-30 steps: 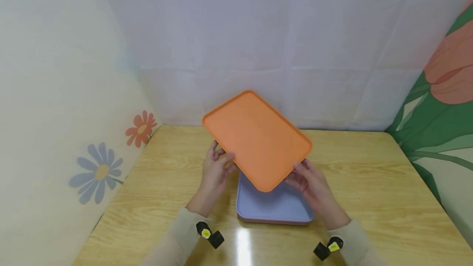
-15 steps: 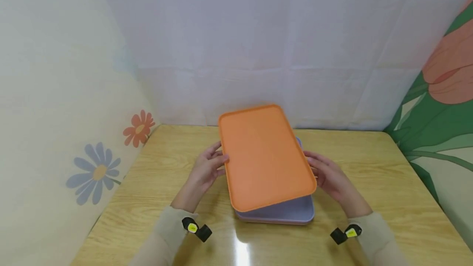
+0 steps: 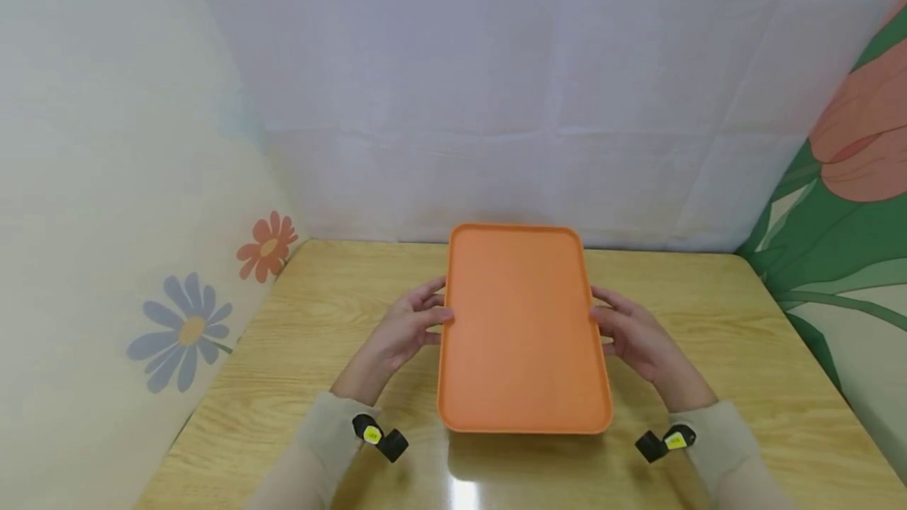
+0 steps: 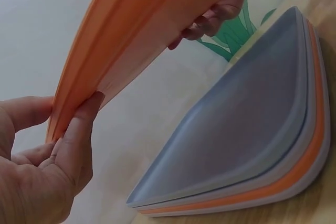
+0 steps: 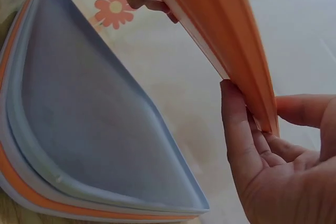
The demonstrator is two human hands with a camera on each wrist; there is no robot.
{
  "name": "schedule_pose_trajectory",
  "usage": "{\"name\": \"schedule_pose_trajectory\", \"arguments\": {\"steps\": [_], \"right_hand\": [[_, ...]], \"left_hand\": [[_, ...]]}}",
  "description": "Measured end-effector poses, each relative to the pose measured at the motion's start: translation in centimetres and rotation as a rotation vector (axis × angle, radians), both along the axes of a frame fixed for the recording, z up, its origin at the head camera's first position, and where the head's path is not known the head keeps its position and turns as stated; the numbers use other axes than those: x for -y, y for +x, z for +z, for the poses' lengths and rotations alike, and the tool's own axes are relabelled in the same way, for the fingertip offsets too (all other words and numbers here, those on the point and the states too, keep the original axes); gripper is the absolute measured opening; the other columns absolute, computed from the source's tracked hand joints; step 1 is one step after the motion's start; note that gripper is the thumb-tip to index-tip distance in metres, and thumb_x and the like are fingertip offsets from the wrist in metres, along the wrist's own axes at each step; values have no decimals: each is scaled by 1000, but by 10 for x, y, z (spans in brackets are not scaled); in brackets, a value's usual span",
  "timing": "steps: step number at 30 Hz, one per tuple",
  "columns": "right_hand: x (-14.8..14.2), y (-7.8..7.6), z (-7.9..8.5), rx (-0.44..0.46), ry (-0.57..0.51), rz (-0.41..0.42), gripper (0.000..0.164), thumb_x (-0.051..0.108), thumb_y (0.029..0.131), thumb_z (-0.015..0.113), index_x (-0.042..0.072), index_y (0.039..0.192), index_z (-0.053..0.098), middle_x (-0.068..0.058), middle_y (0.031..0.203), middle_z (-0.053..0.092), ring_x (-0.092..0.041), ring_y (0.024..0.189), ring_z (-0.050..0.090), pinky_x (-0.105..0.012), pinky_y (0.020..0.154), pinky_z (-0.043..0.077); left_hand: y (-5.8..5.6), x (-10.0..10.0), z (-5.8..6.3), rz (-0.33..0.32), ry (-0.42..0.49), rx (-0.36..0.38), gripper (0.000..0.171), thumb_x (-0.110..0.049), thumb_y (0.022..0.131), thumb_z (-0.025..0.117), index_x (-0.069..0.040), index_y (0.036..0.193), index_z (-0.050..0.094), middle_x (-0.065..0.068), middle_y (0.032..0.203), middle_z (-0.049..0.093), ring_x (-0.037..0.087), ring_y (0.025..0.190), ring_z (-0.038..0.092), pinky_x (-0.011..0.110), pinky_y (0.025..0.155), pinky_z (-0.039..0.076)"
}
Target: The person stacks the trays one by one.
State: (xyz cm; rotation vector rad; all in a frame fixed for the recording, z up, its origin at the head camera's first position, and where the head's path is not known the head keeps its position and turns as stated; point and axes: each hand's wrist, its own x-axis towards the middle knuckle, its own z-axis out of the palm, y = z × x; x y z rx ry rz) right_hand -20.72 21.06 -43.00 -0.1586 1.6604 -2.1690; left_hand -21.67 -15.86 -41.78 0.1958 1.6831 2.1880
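Observation:
An orange rectangular tray [image 3: 524,329] with a low raised rim is held level between both hands in the head view. My left hand [image 3: 409,327] grips its left long edge, thumb on the rim and fingers underneath. On the opposite edge my right hand [image 3: 635,337] pinches the rim the same way. Both wrist views show the tray raised above a stack of trays, whose top one is a blue-grey tray [image 4: 236,114]. An orange layer [image 5: 16,182] shows among the paler ones in that stack. From the head, the held tray hides the stack.
The stack stands on a wooden table [image 3: 708,321]. Behind the table hangs a white cloth [image 3: 439,101]. Walls with painted flowers [image 3: 191,329] rise at the left and right sides.
The orange tray has turned from a slant to straight and come down and nearer, now covering the blue-grey tray from above. The hands have shifted to its two long sides.

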Motion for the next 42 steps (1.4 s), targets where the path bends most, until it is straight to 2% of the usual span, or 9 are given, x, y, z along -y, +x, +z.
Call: {"name": "schedule_pose_trajectory", "arguments": {"steps": [16,32,42], "right_hand": [[-2,1,-7,-30,112,-5,68,14,105,53,-3,160,16,5,108,69,-13,97,69,-36,77,61],[-7,-5,-17,-23,180,-13,67,15,105,53,-4,159,18,5,104,68,-13,94,68,-37,76,61],[-9,-14,-26,1,191,-29,68,13,104,54,-4,159,18,5,104,68,-13,94,67,-36,76,61]], "left_hand": [[-6,-1,1,-19,-111,-4,70,5,96,56,-1,158,24,6,115,56,13,90,61,33,74,59],[-19,-4,-14,-49,-175,3,68,4,95,55,0,157,27,9,117,57,16,96,62,38,79,59],[-27,-8,-20,-45,-219,14,69,5,95,53,1,158,25,19,129,54,16,97,62,40,82,58]]}}
